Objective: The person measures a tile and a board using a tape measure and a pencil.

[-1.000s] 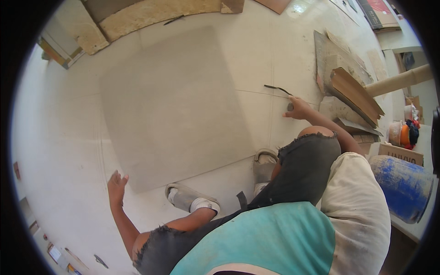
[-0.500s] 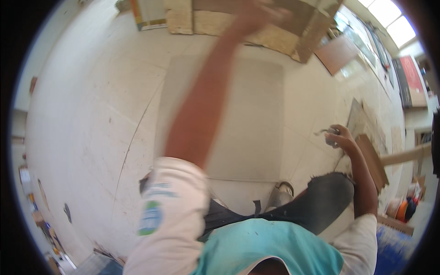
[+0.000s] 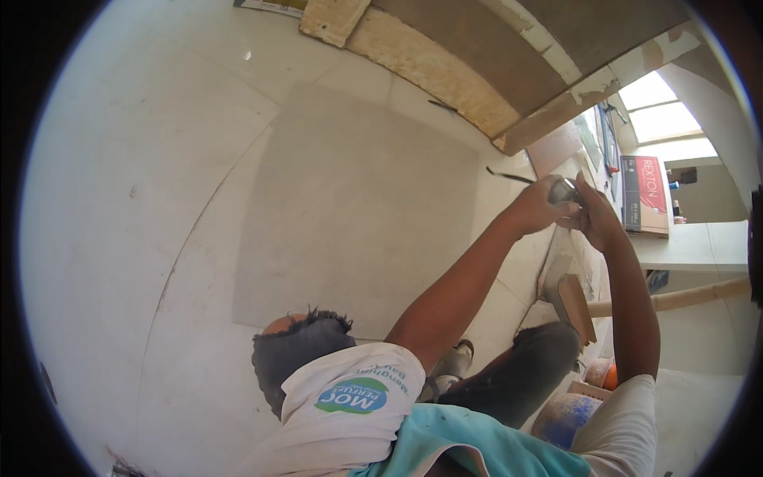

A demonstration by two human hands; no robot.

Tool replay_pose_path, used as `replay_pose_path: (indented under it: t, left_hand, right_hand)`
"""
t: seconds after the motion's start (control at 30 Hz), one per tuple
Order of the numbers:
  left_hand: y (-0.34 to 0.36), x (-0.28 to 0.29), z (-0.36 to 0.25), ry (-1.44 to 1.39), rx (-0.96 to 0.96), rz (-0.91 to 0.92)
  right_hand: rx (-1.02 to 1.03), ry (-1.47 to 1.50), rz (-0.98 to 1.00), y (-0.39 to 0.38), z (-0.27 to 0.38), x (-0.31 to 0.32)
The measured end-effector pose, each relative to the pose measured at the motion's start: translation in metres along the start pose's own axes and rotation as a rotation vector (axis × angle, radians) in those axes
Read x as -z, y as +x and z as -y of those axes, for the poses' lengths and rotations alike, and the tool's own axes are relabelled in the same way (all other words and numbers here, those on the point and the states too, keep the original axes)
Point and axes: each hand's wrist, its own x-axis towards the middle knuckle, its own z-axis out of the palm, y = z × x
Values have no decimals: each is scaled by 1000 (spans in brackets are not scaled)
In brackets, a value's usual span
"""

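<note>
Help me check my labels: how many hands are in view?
2: the left hand at the left of the silvery tool, the right hand at its right, both to the right of the grey tile. No other hand shows.

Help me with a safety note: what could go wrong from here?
The small grey tool, held between the left hand and right hand, might slip and drop to the floor. The dark strip sticking out beyond the left hand could snag. A shoe close to the large grey slab may scuff it.
</note>
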Motion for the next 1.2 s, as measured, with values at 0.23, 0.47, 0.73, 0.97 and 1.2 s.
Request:
replay_pose_path:
  t: [0.23, 0.47, 0.73, 0.97, 1.2]
  left_hand:
    - [-10, 36, -28, -73, -65, 58]
    - [-19, 48, -13, -384, 77, -169]
    - [8, 48, 12, -341, -17, -329]
    - [24, 41, 32, -96, -57, -395]
    - [37, 48, 52, 76, -183, -567]
  right_hand:
    - [135, -199, 63, -34, 38, -11]
    - [313, -238, 173, 19, 8, -11]
    - [234, 3, 250, 74, -32, 7]
    - [575, -4, 314, 126, -53, 26]
    - [702, -122, 609, 184, -32, 27]
